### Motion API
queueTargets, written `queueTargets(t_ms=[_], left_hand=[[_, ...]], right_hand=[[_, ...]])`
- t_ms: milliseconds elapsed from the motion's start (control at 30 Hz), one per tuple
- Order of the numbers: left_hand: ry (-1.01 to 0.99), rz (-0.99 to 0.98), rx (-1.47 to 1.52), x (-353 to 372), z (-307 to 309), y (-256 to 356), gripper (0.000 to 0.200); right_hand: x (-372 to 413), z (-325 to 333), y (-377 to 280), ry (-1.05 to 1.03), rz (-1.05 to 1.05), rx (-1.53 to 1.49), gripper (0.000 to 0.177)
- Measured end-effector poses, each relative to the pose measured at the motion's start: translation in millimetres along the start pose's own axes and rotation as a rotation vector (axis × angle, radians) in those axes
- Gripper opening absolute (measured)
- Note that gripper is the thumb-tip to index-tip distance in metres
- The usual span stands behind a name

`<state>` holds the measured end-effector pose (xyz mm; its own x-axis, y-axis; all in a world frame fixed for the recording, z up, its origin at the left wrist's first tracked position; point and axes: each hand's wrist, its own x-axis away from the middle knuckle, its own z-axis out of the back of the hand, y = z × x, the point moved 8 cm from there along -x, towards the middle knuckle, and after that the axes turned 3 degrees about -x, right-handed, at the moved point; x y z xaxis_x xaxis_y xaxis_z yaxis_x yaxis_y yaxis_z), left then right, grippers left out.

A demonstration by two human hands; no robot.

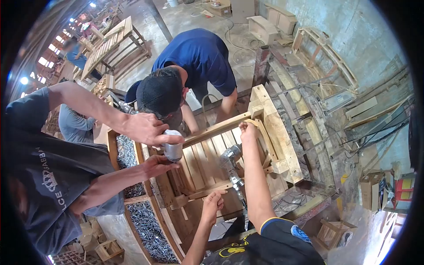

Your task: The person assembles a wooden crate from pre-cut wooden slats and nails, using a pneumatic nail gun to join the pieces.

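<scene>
A wooden slatted frame [205, 165] lies in front of me. My right hand [248, 131] reaches across it, fingers closed, at the end of a curved wooden strip [265, 140] by the far corner. Whatever it grips is hidden by the fingers. My left hand [213, 206] is closed in a pinch over the near rail [203, 193], its contents too small to name. Between my arms a silver air tool [230, 158] rests on the slats, its hose fitting [238, 184] pointing toward me.
At left, a co-worker's hands [152, 129] hold a metal cylindrical tool [173, 148]. Another person in a cap [159, 92] bends over the far side. A wooden bin [145, 229] holds many metal fasteners. Metal rails [309, 110] and cables run along the right.
</scene>
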<state>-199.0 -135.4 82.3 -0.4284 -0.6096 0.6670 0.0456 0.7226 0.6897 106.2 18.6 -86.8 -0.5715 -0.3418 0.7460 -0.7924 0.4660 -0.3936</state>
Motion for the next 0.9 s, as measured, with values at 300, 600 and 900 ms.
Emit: queueTargets(t_ms=[300,600,900], left_hand=[[0.065,-0.045,-0.022,-3,14,0,0.019],[0.115,-0.093,-0.034,-2,18,11,0.019],[0.049,-0.112,0.210,-4,19,-2,0.024]], right_hand=[[45,-11,-17,0.244,0.085,0.252,0.010],[48,-8,-29,0.221,0.166,0.406,0.014],[155,-19,-84,-0.150,0.532,0.761,0.015]])
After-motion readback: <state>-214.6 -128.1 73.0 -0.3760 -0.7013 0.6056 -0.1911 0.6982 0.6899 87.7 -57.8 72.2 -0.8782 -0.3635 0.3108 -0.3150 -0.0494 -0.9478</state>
